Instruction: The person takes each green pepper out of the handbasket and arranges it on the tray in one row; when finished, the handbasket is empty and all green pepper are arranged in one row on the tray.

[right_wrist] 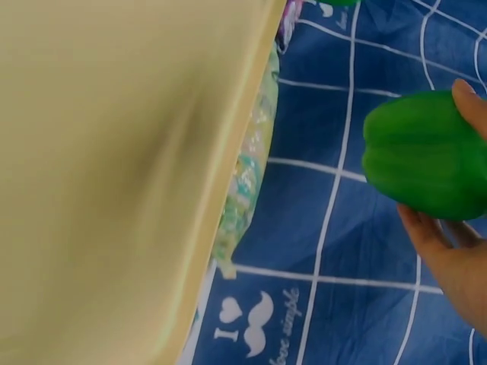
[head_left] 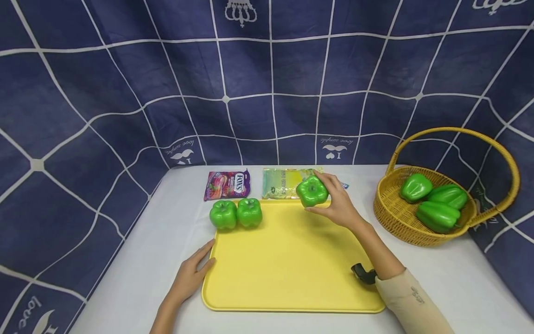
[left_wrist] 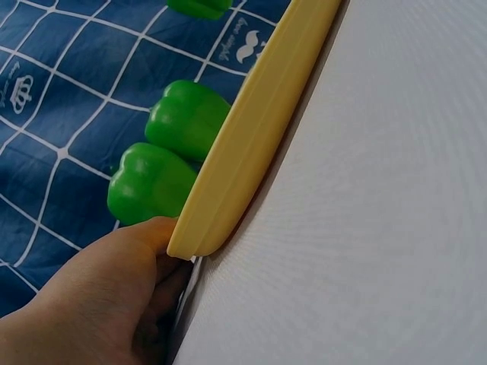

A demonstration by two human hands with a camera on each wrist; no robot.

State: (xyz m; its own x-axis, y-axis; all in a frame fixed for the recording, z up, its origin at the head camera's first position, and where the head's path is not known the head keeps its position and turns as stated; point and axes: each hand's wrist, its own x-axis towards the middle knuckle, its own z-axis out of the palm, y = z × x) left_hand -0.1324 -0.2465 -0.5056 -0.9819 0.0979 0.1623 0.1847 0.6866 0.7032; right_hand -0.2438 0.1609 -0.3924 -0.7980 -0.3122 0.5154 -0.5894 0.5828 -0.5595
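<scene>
My right hand (head_left: 333, 199) holds a green bell pepper (head_left: 312, 190) above the far edge of the yellow tray (head_left: 288, 269). Thumb and fingers grip that pepper (right_wrist: 422, 156) from its two sides in the right wrist view. Two more green bell peppers, a left one (head_left: 223, 215) and a right one (head_left: 249, 212), stand side by side in the tray's far left corner. My left hand (head_left: 189, 273) touches the tray's left edge, its thumb and fingertips against the rim; part of its fingers is hidden in the left wrist view.
A wicker basket (head_left: 400, 227) with a tall handle stands at the right, holding several green bell peppers (head_left: 438, 215). Behind the tray lie a purple candy bag (head_left: 227, 184) and a yellow-green packet (head_left: 279, 183). A black object (head_left: 364, 273) shows by the right forearm.
</scene>
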